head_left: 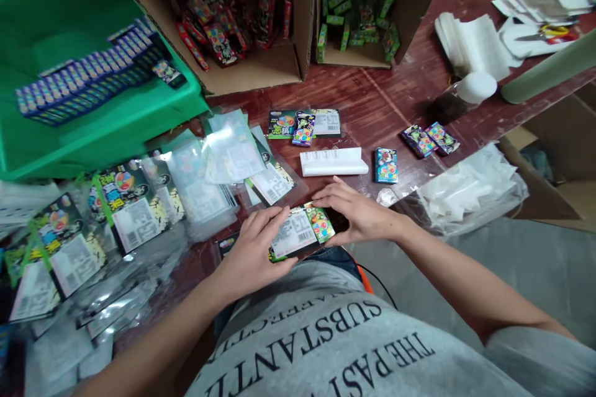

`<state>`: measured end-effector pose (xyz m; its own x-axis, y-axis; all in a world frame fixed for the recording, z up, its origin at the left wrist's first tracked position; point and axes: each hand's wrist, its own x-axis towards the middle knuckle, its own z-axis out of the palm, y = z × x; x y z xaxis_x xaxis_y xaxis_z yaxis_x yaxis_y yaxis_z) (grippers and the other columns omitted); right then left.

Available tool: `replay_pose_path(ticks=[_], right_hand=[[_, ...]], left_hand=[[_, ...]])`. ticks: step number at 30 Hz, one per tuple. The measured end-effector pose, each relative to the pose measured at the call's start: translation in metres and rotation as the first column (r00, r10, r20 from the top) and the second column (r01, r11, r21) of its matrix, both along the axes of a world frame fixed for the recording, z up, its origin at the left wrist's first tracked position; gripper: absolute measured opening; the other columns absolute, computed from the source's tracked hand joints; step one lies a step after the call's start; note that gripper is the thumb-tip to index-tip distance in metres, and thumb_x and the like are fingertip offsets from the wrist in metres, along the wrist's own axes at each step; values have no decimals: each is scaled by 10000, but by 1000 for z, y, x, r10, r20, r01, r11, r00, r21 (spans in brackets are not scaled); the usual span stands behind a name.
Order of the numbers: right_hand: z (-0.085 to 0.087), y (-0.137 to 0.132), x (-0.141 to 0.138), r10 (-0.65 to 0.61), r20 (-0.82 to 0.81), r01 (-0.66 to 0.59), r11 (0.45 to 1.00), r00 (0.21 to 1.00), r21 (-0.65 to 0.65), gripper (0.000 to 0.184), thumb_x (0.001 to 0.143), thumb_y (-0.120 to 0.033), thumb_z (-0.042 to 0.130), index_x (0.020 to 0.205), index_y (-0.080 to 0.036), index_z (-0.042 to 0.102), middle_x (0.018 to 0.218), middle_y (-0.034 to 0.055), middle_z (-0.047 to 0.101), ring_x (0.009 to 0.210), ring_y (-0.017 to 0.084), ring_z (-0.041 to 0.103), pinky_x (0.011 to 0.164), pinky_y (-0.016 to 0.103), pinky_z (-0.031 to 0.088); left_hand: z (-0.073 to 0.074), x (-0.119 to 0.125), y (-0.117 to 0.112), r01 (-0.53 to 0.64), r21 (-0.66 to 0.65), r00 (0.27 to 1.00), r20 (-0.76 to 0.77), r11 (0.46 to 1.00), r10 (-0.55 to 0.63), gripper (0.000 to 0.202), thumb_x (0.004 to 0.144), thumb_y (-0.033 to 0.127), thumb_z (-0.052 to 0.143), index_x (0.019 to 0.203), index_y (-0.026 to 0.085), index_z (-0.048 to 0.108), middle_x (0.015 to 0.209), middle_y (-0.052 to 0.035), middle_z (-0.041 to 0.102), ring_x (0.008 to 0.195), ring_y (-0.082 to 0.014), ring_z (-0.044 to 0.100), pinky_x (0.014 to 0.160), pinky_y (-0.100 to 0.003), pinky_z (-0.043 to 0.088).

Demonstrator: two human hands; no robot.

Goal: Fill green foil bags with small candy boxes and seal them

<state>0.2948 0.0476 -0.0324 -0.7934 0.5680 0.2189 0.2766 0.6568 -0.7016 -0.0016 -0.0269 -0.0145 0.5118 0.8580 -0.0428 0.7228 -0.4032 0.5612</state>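
Note:
A printed card packet (pixel 294 232) with a white barcode label lies at the table's front edge, close to my body. My left hand (pixel 258 242) closes over its left end, thumb along the near edge and fingers along the far edge. At the packet's right end sits a small green candy box (pixel 320 223) with bright pictures. My right hand (pixel 351 211) grips that box between thumb and fingers. Just beyond lies a folded white paper strip (pixel 333 162). Further back, a small purple box (pixel 303 129) rests on another card packet (pixel 280 124).
On the left are a green bin (pixel 102 136) of purple boxes and several card packets (pixel 133 205). Cardboard cartons (pixel 254 77) of red and green boxes stand behind. To the right are a blue box (pixel 386 165), a white-capped jar (pixel 477 87), scissors (pixel 549 34) and a plastic bag (pixel 470 189).

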Motion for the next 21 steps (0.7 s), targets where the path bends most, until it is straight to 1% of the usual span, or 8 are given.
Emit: replay_pose_path(ticks=[3,5,7,9,12,16,18,21], right_hand=[[8,-4,-9,-47,-34,47,999,998,8,937,783,-590,820,1553,-252,407,1511,168,522,1429,337,480,1254,621,249],[11,-11,-16,-186,-90,182,982,978,-54,974,771,-596,826,1577,-285,376,1585,160,442,1467,351,439,1225,600,343],[10,-19,-25,-338,-161,302,929,927,-213,863,828,-548,803,1554,-310,404,1538,131,502,1392,321,532,1152,535,475],[9,-24,-34,-434,-218,324,855,874,-404,659,931,-470,722,1510,-316,447,1407,92,616,1232,258,652,1049,453,571],[10,-24,-45,-476,-237,284,782,847,-555,448,1004,-411,623,1428,-293,536,1300,67,677,1100,214,694,961,401,609],[15,-14,-55,-391,-215,237,825,895,-514,295,1008,-383,610,1269,-256,662,1206,61,710,1079,217,679,992,427,574],[14,-10,-63,-427,-232,257,812,874,-524,346,996,-389,626,1319,-266,624,1230,70,687,1082,213,670,994,420,566],[8,-7,-78,-604,-302,322,707,737,-629,495,942,-423,697,1376,-304,492,1248,73,632,1000,183,678,920,370,594]], left_hand=[[9,11,-1,-136,73,991,-2,988,137,895,820,345,761,1595,294,317,1433,-118,509,1325,-340,515,1149,-533,430],[17,21,-1,-287,74,958,8,955,287,902,809,381,779,1584,287,328,1422,-121,497,1324,-344,526,1138,-537,447],[22,31,0,-437,41,899,46,899,435,968,763,417,828,1579,287,324,1429,-124,465,1337,-354,521,1128,-543,463],[23,36,3,-524,-11,842,142,852,520,1001,727,438,864,1568,301,338,1425,-118,449,1342,-349,521,1119,-538,475],[17,30,8,-483,-192,770,372,855,518,719,877,423,742,1513,308,426,1362,-95,519,1276,-281,585,1087,-473,509],[12,9,16,-308,-436,655,547,845,521,487,986,354,598,1453,266,494,1195,-69,642,1042,-194,693,928,-351,579],[13,3,21,-311,-467,605,574,828,551,497,962,348,631,1432,246,505,1167,-67,661,1010,-187,698,890,-326,585],[14,0,26,-356,-479,518,614,802,596,454,943,348,664,1358,250,509,1161,-55,666,982,-171,696,861,-305,583]])
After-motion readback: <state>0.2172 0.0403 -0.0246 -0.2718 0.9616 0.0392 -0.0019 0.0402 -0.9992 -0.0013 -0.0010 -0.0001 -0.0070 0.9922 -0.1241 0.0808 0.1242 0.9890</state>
